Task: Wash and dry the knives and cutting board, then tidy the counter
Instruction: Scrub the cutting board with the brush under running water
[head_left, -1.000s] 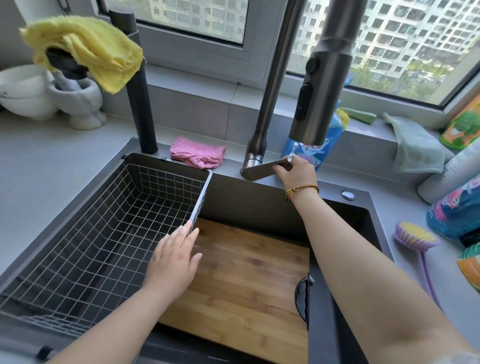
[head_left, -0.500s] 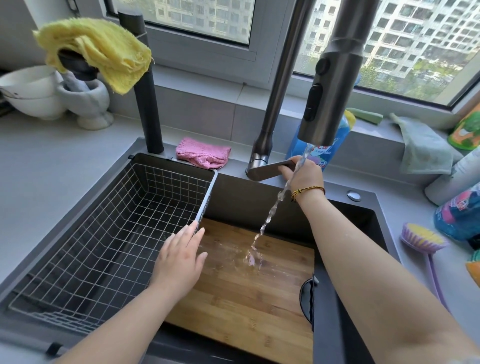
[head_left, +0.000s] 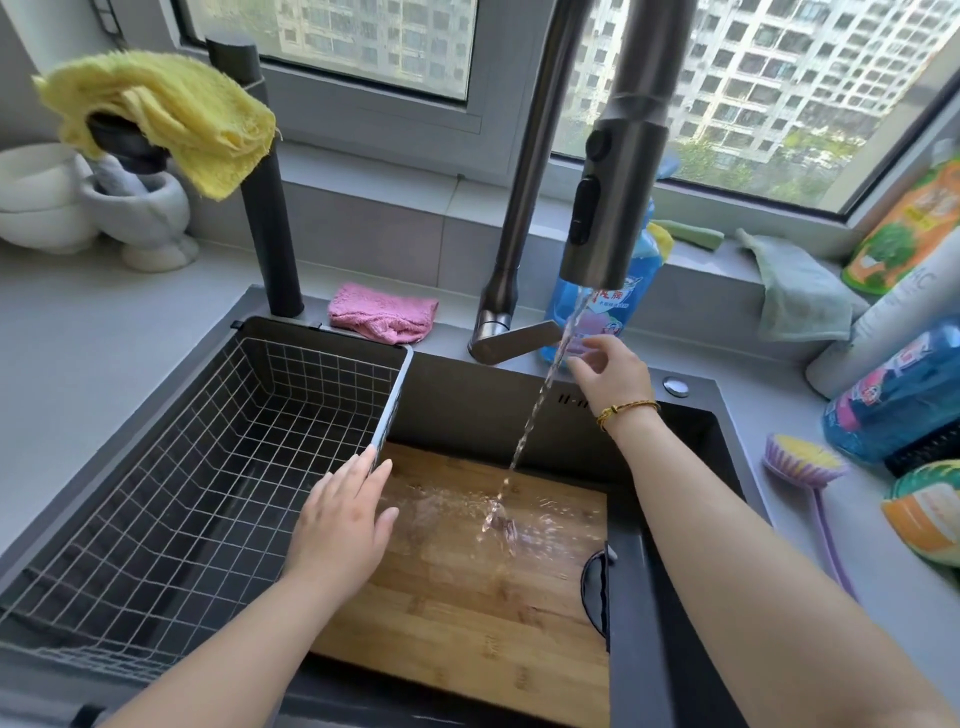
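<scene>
Left hand, fingers straight, rests at the cutting board's nine o'clock edge; the right hand, loosely spread and empty, should spread the water evenly.

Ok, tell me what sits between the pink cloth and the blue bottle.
The faucet base and its lever handle stand between the pink cloth and the blue bottle, as the head view shows.

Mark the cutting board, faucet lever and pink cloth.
cutting board (head_left: 467, 613): head view, bare wood near its middle.
faucet lever (head_left: 522, 340): head view, middle of the flat handle.
pink cloth (head_left: 383, 319): head view, centre of the folded cloth.
</scene>
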